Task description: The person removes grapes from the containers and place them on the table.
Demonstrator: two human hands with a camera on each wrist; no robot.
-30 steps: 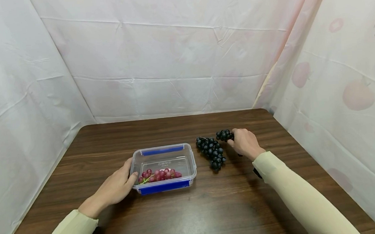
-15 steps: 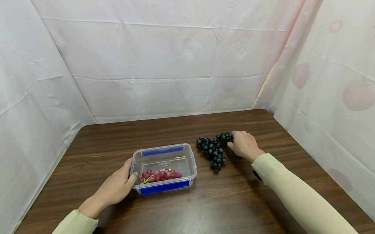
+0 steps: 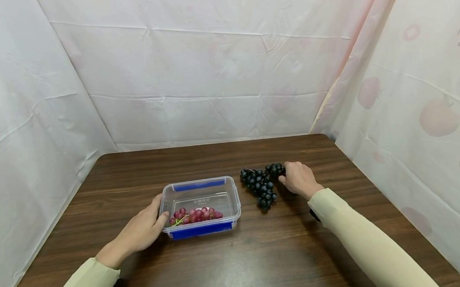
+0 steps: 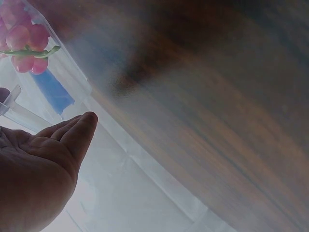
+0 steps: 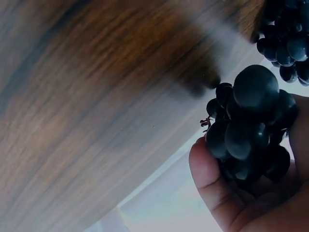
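My left hand holds the left end of a clear plastic food container, its thumb at the rim and its fingers along the outer wall. In the left wrist view the fingers reach out beside the container wall. Inside the container, toward the front, lies a bunch of red grapes with a green stem. My right hand grips a bunch of black grapes, curled under and around it. Another bunch of black grapes lies on the table, right of the container; the gripped bunch overlaps its far end.
The container has blue clips along its long sides and no lid on top. Both stand on a dark brown wooden table. White sheeting rises behind and beside the table.
My right hand has come slightly down and toward me with its black grapes, bringing them against the other bunch in the head view. The left hand and container stay put.
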